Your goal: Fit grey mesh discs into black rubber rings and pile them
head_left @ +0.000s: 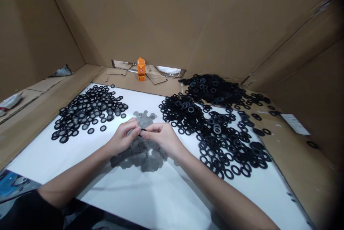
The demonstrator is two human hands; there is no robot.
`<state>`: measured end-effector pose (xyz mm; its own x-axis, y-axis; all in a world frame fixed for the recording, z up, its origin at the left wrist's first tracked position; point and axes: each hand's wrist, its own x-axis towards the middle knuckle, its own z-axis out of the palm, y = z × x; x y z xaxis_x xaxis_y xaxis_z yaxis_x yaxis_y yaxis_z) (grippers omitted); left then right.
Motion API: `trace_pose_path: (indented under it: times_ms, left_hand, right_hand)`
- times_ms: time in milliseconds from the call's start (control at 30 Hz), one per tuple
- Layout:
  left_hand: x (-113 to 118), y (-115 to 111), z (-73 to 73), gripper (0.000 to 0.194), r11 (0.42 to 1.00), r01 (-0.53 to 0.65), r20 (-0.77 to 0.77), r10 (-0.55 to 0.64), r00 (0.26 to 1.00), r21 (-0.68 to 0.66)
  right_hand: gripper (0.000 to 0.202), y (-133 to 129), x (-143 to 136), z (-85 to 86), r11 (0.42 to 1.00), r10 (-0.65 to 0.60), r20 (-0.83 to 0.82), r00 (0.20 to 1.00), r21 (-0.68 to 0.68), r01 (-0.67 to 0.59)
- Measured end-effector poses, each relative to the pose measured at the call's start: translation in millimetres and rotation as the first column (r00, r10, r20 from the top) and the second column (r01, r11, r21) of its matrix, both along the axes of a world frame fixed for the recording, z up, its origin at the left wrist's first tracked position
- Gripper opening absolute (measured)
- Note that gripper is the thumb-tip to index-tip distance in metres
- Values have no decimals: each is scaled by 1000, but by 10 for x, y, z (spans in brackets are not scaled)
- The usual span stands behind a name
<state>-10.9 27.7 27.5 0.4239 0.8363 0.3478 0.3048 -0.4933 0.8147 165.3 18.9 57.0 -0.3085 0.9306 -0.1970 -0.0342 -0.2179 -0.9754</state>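
My left hand (125, 137) and my right hand (163, 137) meet over the middle of the white board (150, 194). Fingers of both pinch one small black ring (143, 130), seen nearly edge-on; whether a disc sits in it cannot be told. Beneath them spreads a heap of thin grey discs (146, 156), partly hidden by the hands. On the left lies a pile of black rings with grey centres (91, 108). To the right is a larger pile of open black rings (223, 140).
Cardboard walls (161, 18) enclose the back and sides. A small orange carton (141, 68) stands behind the board. More black rings (215, 88) heap at the back right, near a white paper slip (295, 124). A white tube (10, 101) lies far left.
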Motion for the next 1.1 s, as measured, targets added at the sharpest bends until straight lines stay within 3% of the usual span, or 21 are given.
trace_pose_path:
  times_ms: [467,700,800,967,1033,1100]
  left_hand:
    - [40,32,-49,35,972,-35,-125,66,990,231]
    - [20,75,-74,36,977,40,-176,-2,984,209]
    - [-7,71,-83,35,989,16,-141,5,990,148]
    - [-12,-1,-82,38,996,-63,-44,66,997,60]
    - [-10,-21,-67,38,1000,-10,-40,10,999,18]
    - [-9,-26,-47,40,997,60,-27,-61,998,-41]
  right_hand:
    - [14,15,34,-48,999,26,109,994,39,-31]
    - [8,33,77,-19,981,34,250,968,176,-80]
    - [11,1,67,25,992,37,147,988,114,-54]
    - [25,-60,-12,-13,982,-36,-235,971,-187,-9]
    - [26,-62,-25,-28,982,-57,-273,960,-191,4]
    - [24,-51,-23,-36,994,-32,-228,973,-108,7]
